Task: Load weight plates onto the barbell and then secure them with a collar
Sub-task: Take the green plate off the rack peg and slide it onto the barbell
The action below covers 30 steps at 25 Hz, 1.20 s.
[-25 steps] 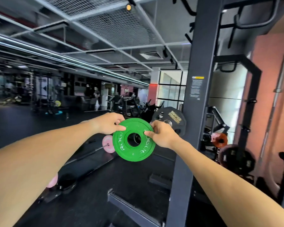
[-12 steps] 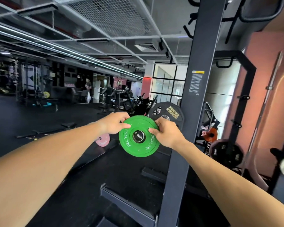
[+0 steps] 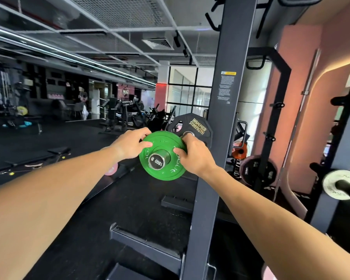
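Here my left hand (image 3: 132,145) and right hand (image 3: 193,156) both grip the green plate (image 3: 162,156); the barbell sleeve (image 3: 157,161) pokes through its hole

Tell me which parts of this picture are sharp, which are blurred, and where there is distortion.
Head view: the green plate, the barbell end and both hands are sharp; the far gym at left is blurred; the wide lens bends the ceiling lights and stretches the forearms.
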Tool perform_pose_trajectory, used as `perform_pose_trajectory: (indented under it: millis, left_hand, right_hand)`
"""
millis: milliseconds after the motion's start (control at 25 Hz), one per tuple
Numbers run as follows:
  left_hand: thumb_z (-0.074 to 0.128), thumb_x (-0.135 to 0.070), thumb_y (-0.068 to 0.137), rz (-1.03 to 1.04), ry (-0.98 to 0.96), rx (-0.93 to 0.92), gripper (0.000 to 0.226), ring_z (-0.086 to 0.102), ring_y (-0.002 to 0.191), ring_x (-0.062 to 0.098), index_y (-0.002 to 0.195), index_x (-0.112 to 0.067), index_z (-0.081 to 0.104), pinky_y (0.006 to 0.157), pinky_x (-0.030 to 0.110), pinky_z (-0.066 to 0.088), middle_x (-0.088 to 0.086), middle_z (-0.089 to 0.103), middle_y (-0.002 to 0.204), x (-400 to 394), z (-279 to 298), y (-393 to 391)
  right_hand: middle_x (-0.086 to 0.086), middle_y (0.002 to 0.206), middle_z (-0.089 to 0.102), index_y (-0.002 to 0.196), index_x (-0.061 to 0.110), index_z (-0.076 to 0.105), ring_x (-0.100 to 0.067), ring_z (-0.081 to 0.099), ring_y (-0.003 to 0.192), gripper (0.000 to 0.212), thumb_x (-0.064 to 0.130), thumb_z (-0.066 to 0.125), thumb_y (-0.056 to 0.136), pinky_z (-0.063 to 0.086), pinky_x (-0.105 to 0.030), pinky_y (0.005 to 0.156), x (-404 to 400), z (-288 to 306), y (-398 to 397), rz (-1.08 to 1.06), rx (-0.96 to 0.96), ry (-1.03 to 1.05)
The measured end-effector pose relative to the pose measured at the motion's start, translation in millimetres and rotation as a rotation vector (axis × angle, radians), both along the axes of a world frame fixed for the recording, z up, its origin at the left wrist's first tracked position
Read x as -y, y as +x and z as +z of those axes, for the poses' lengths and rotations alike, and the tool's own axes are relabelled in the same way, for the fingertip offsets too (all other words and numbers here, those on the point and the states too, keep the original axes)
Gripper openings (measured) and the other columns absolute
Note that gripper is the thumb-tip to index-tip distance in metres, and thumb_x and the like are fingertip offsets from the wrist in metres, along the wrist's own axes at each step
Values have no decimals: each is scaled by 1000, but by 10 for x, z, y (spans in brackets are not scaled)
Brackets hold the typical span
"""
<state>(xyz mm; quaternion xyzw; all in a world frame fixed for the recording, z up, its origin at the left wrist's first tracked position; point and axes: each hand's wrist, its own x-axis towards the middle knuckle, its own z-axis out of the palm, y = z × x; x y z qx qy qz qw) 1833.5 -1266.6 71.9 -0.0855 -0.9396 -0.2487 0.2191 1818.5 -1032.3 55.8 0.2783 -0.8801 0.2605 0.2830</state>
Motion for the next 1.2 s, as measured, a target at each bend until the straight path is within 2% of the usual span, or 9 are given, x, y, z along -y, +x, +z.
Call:
perform_pose_trajectory:
  millis: [160, 280, 520, 760, 840, 960, 1080, 1200]
  left_hand:
    - [58, -39, 98, 60, -25, 6, 29, 60, 116, 33, 126, -34, 58, 94, 43, 46, 4, 65, 130, -52, -24, -373]
    - [59, -41, 97, 61, 2, 0, 28, 59, 115, 33, 125, -37, 57, 85, 37, 40, 4, 65, 129, -109, -39, -723]
    - [58, -40, 98, 19, -9, -2, 27, 62, 107, 31, 125, -36, 57, 82, 35, 39, 2, 68, 122, -237, -44, -1666]
    - [59, -41, 97, -22, -49, 3, 21, 62, 99, 29, 118, -36, 58, 79, 35, 39, -4, 66, 101, -384, 2, -2673]
    - [59, -42, 97, -28, -51, -7, 23, 61, 96, 28, 119, -38, 58, 79, 34, 38, -3, 65, 99, -406, 2, -2921]
    - [61, -44, 96, -14, -62, -39, 32, 55, 94, 23, 127, -41, 54, 82, 33, 37, -4, 60, 102, -442, -11, -3166]
    - [63, -47, 93, 50, -112, -109, 29, 60, 86, 27, 116, -38, 47, 76, 36, 44, -1, 65, 94, -494, -10, -3271]
    - [62, -55, 90, 144, -189, -136, 35, 62, 85, 31, 104, -29, 42, 73, 40, 48, 0, 64, 91, -509, 13, -3198]
  right_hand:
    - [-11, 112, 61, 112, 6, 51, -33, 57, 103, 30, 31, 61, 97, 50, -47, 82, -29, 16, -340, -44, -6, 32]
    - [-10, 115, 61, 116, 6, 52, -32, 54, 109, 32, 32, 59, 99, 49, -49, 85, -69, 6, -669, -79, -2, 33]
    - [-10, 116, 60, 113, 6, 51, -33, 58, 103, 30, 30, 59, 99, 48, -44, 80, -184, -44, -1554, -122, 5, -8]
    - [-11, 118, 57, 122, 10, 52, -36, 59, 104, 37, 33, 64, 96, 47, -42, 85, -355, 2, -2443, -195, 69, -20]
    - [-7, 110, 53, 121, 13, 50, -36, 60, 96, 38, 34, 67, 93, 46, -39, 80, -392, -16, -2649, -211, 57, -53]
    - [-3, 106, 51, 118, 14, 46, -34, 59, 92, 42, 34, 70, 91, 37, -35, 73, -404, -46, -2861, -231, 28, -112]
    - [-7, 111, 61, 113, 12, 44, -33, 59, 95, 40, 33, 70, 91, 37, -36, 73, -403, -58, -2953, -241, 5, -117]
    - [-8, 108, 62, 109, 12, 47, -34, 59, 92, 35, 31, 70, 91, 40, -35, 72, -435, -60, -2882, -227, 30, -139]
